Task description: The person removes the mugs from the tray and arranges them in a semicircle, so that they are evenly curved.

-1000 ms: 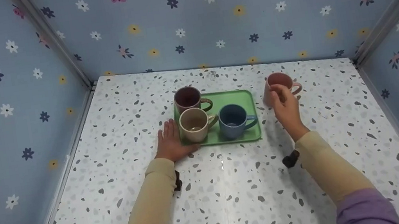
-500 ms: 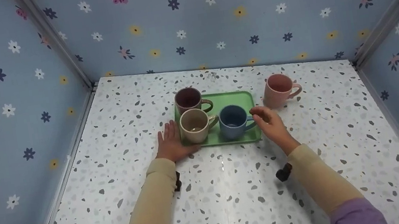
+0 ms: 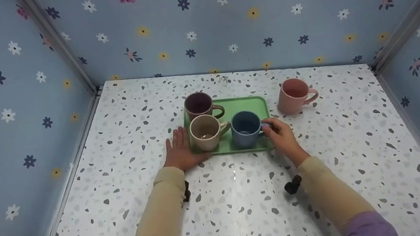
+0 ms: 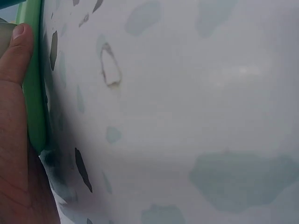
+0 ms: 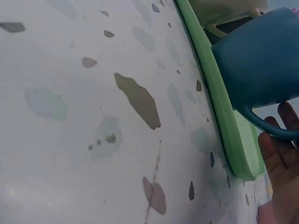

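My right hand grips the handle of a blue mug, which stands upright on the front right of a green tray. In the right wrist view, its fingers are at the blue handle. My left hand lies at the tray's front left corner with its fingers straight, the thumb along the front edge. A beige mug stands on the tray beside that hand. Behind it is a dark maroon mug. A pink mug rests on the table, right of the tray.
The speckled white table reaches to flowered blue panels at the back and both sides. Metal posts stand at the back corners. A small black device sits at my right wrist.
My right hand has left the pink mug, moved left and toward me, and taken the blue mug's handle. The left hand and the mugs have stayed in place.
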Demonstrator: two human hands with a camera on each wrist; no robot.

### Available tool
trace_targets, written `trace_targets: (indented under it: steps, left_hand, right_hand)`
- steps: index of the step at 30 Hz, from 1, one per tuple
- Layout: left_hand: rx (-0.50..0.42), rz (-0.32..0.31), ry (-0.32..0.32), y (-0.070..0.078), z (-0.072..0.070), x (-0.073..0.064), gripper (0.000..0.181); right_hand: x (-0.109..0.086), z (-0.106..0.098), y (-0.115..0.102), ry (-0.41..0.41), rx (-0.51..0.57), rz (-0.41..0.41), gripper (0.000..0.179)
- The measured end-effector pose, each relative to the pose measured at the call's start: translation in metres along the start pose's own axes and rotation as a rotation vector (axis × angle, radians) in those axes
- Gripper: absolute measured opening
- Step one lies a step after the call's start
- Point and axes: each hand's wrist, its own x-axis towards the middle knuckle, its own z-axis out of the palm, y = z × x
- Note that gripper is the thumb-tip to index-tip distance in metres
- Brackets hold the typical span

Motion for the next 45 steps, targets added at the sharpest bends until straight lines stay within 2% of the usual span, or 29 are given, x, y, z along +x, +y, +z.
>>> trace_targets:
  steps: [9,16,23,32,36,41,45]
  left_hand:
    - [-0.013,-0.019,-0.023,0.001,-0.002,-0.001,0.133]
    - [-0.005,-0.032,-0.043,0.005,-0.008,-0.002,0.132]
    - [0.002,-0.028,-0.019,0.000,-0.001,0.001,0.135]
    - [-0.003,-0.023,0.007,0.008,-0.007,-0.009,0.127]
    - [0.005,-0.028,-0.002,0.006,-0.006,-0.007,0.129]
    - [0.017,-0.028,-0.006,0.004,-0.003,-0.004,0.130]
    - [0.006,-0.025,0.001,0.003,-0.002,-0.003,0.130]
  right_hand:
    - [0.000,0.002,0.000,-0.001,0.093,0.049,0.028]
    - [0.001,0.003,-0.004,0.011,0.107,0.092,0.027]
    - [0.001,0.003,-0.006,0.017,0.138,0.149,0.026]
    - [-0.003,0.002,-0.005,0.052,0.144,0.108,0.028]
    - [-0.001,-0.004,-0.005,0.077,0.116,0.120,0.029]
    - [0.001,-0.014,-0.008,0.073,0.175,0.154,0.030]
    - [0.002,-0.022,-0.011,0.084,0.202,0.144,0.029]
